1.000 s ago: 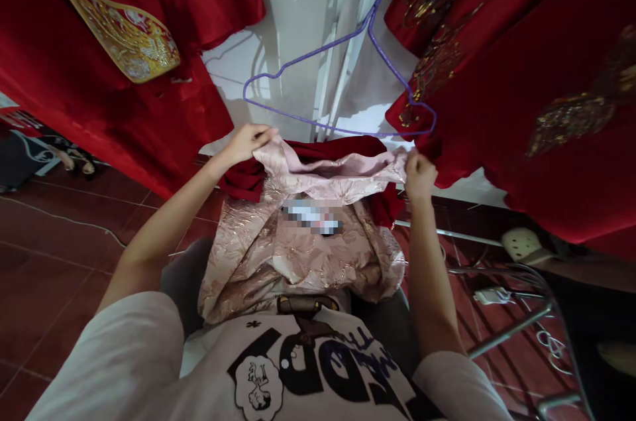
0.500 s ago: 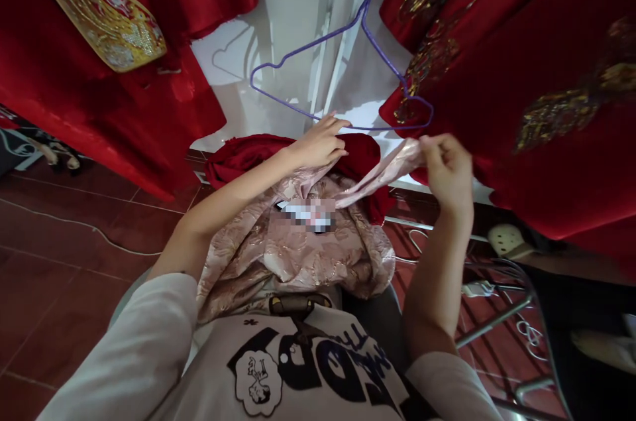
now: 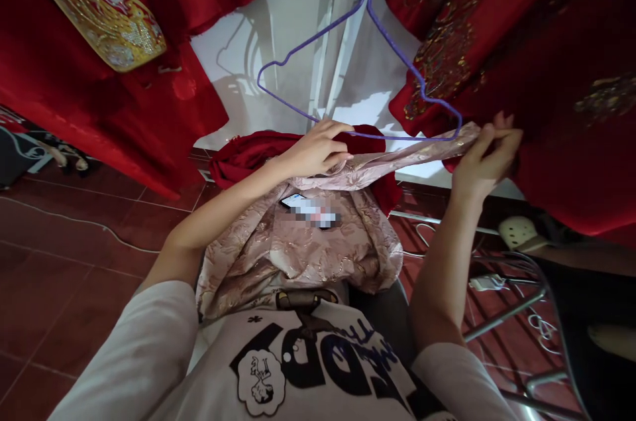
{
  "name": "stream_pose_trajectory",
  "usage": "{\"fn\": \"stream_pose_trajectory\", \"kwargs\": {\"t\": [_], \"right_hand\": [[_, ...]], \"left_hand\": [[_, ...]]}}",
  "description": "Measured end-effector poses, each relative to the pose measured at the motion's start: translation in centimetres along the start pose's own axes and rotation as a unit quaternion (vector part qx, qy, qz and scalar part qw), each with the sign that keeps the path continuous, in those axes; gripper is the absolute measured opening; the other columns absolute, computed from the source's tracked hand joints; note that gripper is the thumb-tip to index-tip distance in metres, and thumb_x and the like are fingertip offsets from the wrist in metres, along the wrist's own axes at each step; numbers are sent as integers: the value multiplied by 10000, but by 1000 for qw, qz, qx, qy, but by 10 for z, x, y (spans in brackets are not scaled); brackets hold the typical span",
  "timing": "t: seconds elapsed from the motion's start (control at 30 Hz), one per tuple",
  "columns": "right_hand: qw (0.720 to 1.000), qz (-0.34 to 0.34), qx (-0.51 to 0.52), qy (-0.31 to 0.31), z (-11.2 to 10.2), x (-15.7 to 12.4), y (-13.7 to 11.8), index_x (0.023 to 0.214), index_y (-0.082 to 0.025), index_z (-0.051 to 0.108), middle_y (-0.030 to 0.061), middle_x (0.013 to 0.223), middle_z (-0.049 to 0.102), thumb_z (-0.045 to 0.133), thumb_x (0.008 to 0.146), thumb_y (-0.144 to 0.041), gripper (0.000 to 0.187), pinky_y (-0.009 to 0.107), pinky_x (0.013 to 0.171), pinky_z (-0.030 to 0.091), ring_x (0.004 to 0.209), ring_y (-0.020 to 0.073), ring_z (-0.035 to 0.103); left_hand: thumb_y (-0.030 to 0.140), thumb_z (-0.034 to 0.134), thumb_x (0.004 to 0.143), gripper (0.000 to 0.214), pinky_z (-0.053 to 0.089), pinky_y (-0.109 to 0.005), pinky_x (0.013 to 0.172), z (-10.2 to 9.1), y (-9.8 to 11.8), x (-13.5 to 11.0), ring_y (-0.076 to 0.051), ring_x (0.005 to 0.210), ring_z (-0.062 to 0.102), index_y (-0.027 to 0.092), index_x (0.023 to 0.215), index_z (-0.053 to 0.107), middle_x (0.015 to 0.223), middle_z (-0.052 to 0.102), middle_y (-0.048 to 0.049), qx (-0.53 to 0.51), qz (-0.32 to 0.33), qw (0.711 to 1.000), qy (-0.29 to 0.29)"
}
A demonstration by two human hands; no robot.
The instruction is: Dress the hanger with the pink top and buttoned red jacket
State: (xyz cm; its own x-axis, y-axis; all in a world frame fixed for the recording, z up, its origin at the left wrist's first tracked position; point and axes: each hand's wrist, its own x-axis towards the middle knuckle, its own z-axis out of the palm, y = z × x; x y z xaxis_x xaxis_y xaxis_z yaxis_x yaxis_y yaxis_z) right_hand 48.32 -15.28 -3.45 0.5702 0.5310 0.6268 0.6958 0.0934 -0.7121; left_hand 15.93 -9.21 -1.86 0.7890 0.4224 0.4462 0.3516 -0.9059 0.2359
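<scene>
The lower bar of a purple clothes hanger (image 3: 420, 76) runs through my left hand (image 3: 320, 146), whose fingers are curled around it. Pink brocade fabric (image 3: 322, 258) with a shiny floral pattern lies over my lap, and part of it bunches just below that hand. My right hand (image 3: 489, 149) pinches the end of a long, narrow strip (image 3: 412, 154) of this fabric, pulled out to the right under the hanger's right corner. A phone (image 3: 298, 203) with a lit, blurred screen rests on the brocade.
Red garments with gold decoration hang at left (image 3: 114, 30) and right (image 3: 447, 56). Dark red cloth (image 3: 243, 156) is bunched behind my left hand. A metal-framed chair (image 3: 507, 315) stands at right, near a cream clog (image 3: 519, 234) and a white plug (image 3: 489, 282). A cable (image 3: 99, 225) crosses the tiles.
My right hand has moved to the right, drawing the pink strip out longer and flatter. The hanger has shifted right and tilted, its right corner lower. My left hand stays nearly in place.
</scene>
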Motion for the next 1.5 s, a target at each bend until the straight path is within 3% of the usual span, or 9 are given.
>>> {"fn": "stream_pose_trajectory", "kwargs": {"t": [0.37, 0.47, 0.53, 0.7, 0.97, 1.2, 1.3, 1.37, 1.5], "right_hand": [[998, -25, 48, 31, 9, 1, 5, 871, -300, 340, 243, 1492, 660, 316, 1146, -345, 280, 530, 1262, 409, 1525, 240, 572], [994, -31, 82, 62, 16, -1, -2, 883, -301, 354, 232, 1306, 727, 298, 1151, -403, 293, 500, 1166, 497, 1303, 243, 713], [994, -14, 75, 83, 24, 0, -12, 858, -306, 333, 148, 1064, 728, 293, 1146, -385, 302, 488, 1079, 539, 1087, 236, 738], [993, -13, 53, 103, 40, 7, -45, 815, -314, 313, 29, 802, 525, 291, 1138, -422, 342, 429, 937, 526, 805, 204, 561], [994, -93, 61, 4, 48, 11, -95, 903, -262, 389, 27, 882, 508, 360, 1148, -424, 296, 384, 973, 433, 909, 210, 596], [993, -84, 65, -46, 56, 3, -108, 959, -238, 442, 85, 1006, 607, 414, 1145, -391, 242, 395, 1032, 383, 1017, 233, 635], [992, -90, 76, -51, 54, 4, -104, 944, -233, 454, 63, 975, 594, 452, 1130, -413, 258, 385, 1024, 391, 975, 212, 613], [991, -93, 81, -48, 53, 7, -101, 914, -247, 431, 31, 914, 554, 462, 1123, -441, 287, 369, 988, 412, 899, 191, 581], [990, -108, 85, -39, 53, 13, -97, 857, -274, 393, 3, 836, 506, 483, 1115, -471, 337, 348, 907, 448, 813, 175, 524]], "left_hand": [[285, 562, 1087, 302, 418, -617, 1235, -2, 3, -1, -372, 1431, 554, 182, 977, 824, 1541, 616, -138, 25, -11, 999, -16], [274, 565, 1085, 294, 420, -601, 1237, -4, 3, -1, -358, 1428, 563, 192, 980, 827, 1546, 617, -123, 19, -8, 1000, -20], [277, 567, 1086, 290, 424, -591, 1236, -5, 3, 1, -350, 1430, 568, 203, 982, 828, 1541, 624, -113, 12, -4, 1000, -25], [291, 572, 1096, 296, 442, -554, 1230, -8, 4, 5, -340, 1426, 589, 192, 975, 824, 1555, 624, -121, 8, -1, 999, -43], [270, 590, 1091, 257, 441, -547, 1211, -7, 8, 10, -319, 1413, 613, 217, 980, 816, 1564, 620, -91, -17, -2, 999, -47], [298, 573, 1113, 284, 453, -509, 1195, -14, 12, 9, -281, 1346, 658, 216, 928, 773, 1490, 673, -86, -50, 7, 998, -22], [346, 556, 1119, 299, 467, -480, 1182, -31, 2, 7, -270, 1286, 674, 225, 935, 758, 1378, 718, -81, -77, -21, 997, 22], [415, 582, 1106, 318, 471, -486, 1173, -47, -13, -1, -292, 1269, 664, 220, 905, 733, 1281, 727, -91, -78, -99, 986, 110], [559, 696, 1023, 339, 516, -504, 1090, -75, -51, -40, -348, 1255, 636, 237, 917, 703, 1108, 698, -99, -88, -266, 914, 292]]}}
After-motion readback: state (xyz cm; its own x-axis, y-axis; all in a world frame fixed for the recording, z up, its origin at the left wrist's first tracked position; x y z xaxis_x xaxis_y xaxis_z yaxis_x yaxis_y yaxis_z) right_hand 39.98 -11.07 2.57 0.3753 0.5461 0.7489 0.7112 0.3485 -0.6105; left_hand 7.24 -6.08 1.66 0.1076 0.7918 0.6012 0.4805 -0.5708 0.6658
